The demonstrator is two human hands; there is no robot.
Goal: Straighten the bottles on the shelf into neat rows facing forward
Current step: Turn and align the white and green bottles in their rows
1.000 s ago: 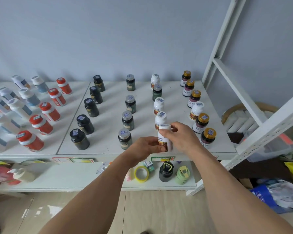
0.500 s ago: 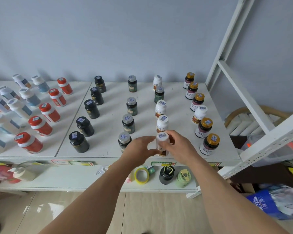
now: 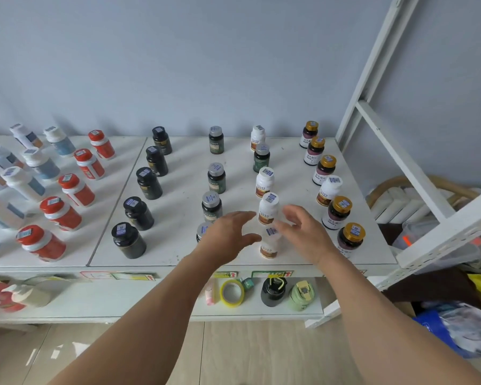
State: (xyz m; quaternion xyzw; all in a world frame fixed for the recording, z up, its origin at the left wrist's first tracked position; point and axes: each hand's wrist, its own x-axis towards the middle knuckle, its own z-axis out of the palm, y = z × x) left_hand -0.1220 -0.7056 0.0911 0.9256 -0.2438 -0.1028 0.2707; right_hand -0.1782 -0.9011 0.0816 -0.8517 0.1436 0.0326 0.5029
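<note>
On the white shelf (image 3: 178,254), the front white bottle (image 3: 270,244) stands upright at about six o'clock of the middle panel, close to the front edge, heading a column of white-capped bottles that runs back toward twelve o'clock. One dark green bottle (image 3: 261,158) sits in that same column near the back, and one white bottle (image 3: 329,191) breaks the gold-capped column at three o'clock; whether those count as misplaced is a judgement the task leaves open. The left hand (image 3: 228,236) hovers at the bottle's nine o'clock with fingers spread and straight, thumb apart, not touching it. The right hand (image 3: 303,232) hovers at its three o'clock, fingers loosely splayed and a little curled, and holds nothing; whether a fingertip brushes the cap cannot be told. The bottle looks like a small, stiff plastic one, probably light and smooth-sided, so it is likely to tip or skid if nudged high up. A sound hold would be around the body below the cap, thumb on one side and fingers on the other, turning it so the orange label faces six o'clock. The neighbour just behind stands near, so little room is left for fingers there.
</note>
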